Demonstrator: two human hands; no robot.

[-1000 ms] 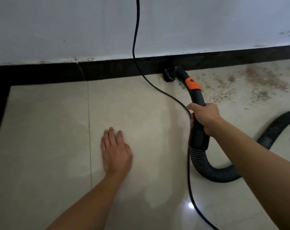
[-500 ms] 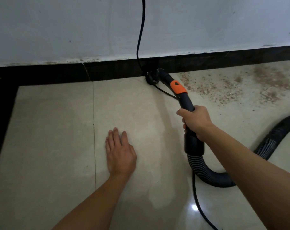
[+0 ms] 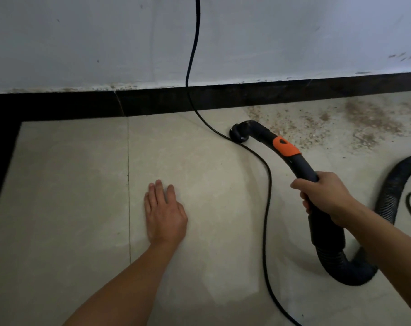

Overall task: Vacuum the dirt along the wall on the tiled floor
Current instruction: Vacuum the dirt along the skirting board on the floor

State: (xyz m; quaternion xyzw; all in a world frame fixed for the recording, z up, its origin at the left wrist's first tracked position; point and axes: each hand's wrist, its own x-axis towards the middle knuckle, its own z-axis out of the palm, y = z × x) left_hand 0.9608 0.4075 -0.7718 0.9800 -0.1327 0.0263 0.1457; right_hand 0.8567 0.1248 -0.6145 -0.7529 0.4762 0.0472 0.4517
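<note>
Right hand [image 3: 324, 196] grips the vacuum hose handle [image 3: 296, 162], nozzle [image 3: 239, 134] on the tiled floor [image 3: 70, 184], dirt [image 3: 317, 128] at its 2 o'clock by the baseboard [image 3: 270, 95]; left hand [image 3: 164, 215] lies flat, fingers straight, at 8 o'clock.

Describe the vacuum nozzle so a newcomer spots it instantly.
Start at the black skirting under the white wall. Below it on the pale tile, left of the dirt patch, sits the round black nozzle. Unlike the thin cord beside it, it ends a thick pipe with an orange collar.
</note>
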